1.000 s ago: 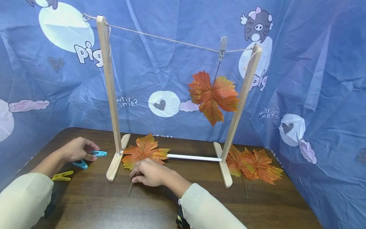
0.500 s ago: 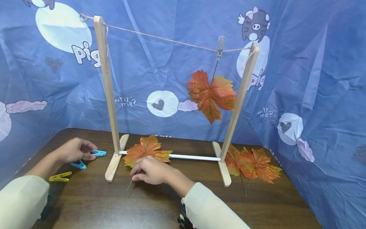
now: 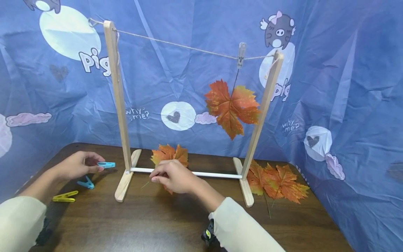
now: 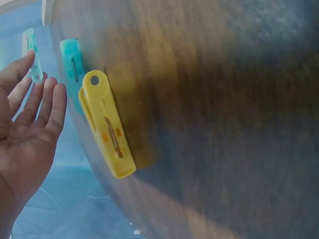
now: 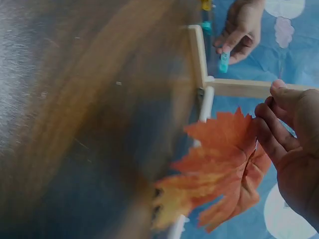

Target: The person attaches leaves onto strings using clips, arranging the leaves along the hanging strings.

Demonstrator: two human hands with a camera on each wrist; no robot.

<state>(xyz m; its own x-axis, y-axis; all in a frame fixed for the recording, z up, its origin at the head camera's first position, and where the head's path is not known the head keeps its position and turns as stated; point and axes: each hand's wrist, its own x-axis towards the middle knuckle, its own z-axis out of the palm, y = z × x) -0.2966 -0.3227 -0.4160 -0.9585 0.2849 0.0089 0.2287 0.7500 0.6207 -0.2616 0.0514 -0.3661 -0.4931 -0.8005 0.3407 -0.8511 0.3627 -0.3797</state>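
Note:
Between thumb and fingers, my left hand (image 3: 75,165) pinches a light blue clothespin (image 3: 107,164) by one end, just off the table. A second blue clothespin (image 3: 86,182) and a yellow clothespin (image 4: 108,127) lie on the table below that hand. My right hand (image 3: 176,176) pinches the thin stem of an orange maple leaf (image 5: 219,167), and the leaf hangs partly behind the hand in the head view. Another maple leaf (image 3: 231,108) hangs by its stem from a pale clothespin (image 3: 241,55) on the string (image 3: 176,44).
A wooden frame with a left post (image 3: 119,94) and a right post (image 3: 262,112) carries the string. A white rod (image 3: 217,174) joins its feet low down. More maple leaves (image 3: 280,182) lie at the right. Blue printed cloth (image 3: 195,80) surrounds the table.
My right hand has raised the maple leaf off the table, up and slightly right. My left hand has lifted the blue clothespin slightly, away from the other blue one.

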